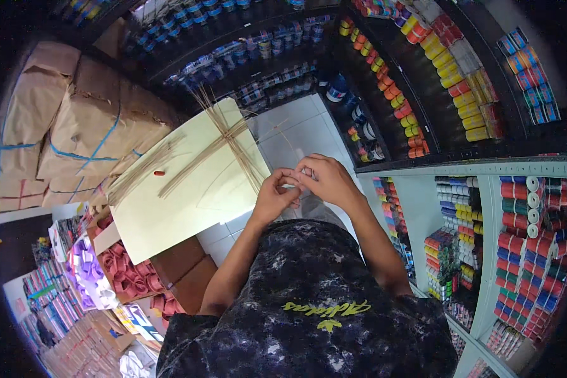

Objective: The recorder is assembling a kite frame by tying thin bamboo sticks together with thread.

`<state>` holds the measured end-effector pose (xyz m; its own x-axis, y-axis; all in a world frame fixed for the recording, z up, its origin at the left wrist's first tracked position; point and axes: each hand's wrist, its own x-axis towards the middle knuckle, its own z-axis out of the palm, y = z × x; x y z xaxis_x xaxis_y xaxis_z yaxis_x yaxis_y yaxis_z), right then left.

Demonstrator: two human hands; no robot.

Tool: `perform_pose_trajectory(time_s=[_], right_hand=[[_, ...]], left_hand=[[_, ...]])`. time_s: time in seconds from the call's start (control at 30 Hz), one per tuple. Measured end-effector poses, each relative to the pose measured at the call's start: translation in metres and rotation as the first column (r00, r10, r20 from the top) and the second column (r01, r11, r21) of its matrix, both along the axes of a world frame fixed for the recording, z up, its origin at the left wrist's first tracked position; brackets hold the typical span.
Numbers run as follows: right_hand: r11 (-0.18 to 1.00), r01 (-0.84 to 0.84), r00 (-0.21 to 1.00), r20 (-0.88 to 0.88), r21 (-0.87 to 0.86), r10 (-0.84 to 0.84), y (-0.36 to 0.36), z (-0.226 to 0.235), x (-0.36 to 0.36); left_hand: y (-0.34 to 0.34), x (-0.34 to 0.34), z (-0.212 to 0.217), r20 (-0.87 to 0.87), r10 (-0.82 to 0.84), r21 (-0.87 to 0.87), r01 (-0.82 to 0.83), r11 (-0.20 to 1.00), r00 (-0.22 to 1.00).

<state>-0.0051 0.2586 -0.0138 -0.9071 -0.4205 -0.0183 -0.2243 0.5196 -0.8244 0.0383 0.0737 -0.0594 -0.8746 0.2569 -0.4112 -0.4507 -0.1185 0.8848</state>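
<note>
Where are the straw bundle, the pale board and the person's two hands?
straw bundle [223,142], head view, where the strands cross.
pale board [170,208], head view, bare middle.
left hand [272,196], head view, back.
right hand [326,178], head view, back.

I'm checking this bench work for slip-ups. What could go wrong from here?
The thin strand pinched between the left hand and right hand looks fine and could slip or snap. The loose straw bundles lie crossed on the pale board with ends past its edge, so a nudge might scatter them.

straw bundle [201,154] on board [170,201], spool shelves [523,239] right, parcels [75,120] left
</note>
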Motion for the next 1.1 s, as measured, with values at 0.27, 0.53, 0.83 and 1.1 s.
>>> perform_pose_trajectory(time_s=[0.27,0.53,0.83,1.1], right_hand=[[0.994,-0.01,0.988,0.155,-0.104,0.026,-0.006,0.005,-0.004],[0.988,0.073,0.972,0.232,-0.134,-0.04,0.013,-0.015,0.006],[0.996,0.087,0.993,-0.08,-0.037,-0.089,0.019,-0.035,0.02],[0.961,0.212,0.954,0.252,-0.176,-0.164,0.009,-0.036,0.022]], left_hand=[[0.0,-0.001,-0.001,0.072,0.041,0.027,-0.043,0.999,0.997],[-0.004,-0.003,-0.015,-0.012,0.073,0.07,-0.072,0.995,0.997],[-0.004,-0.008,-0.01,-0.001,0.054,0.063,-0.053,0.997,0.999],[-0.004,-0.012,-0.01,0.013,0.038,0.06,-0.038,0.997,0.999]])
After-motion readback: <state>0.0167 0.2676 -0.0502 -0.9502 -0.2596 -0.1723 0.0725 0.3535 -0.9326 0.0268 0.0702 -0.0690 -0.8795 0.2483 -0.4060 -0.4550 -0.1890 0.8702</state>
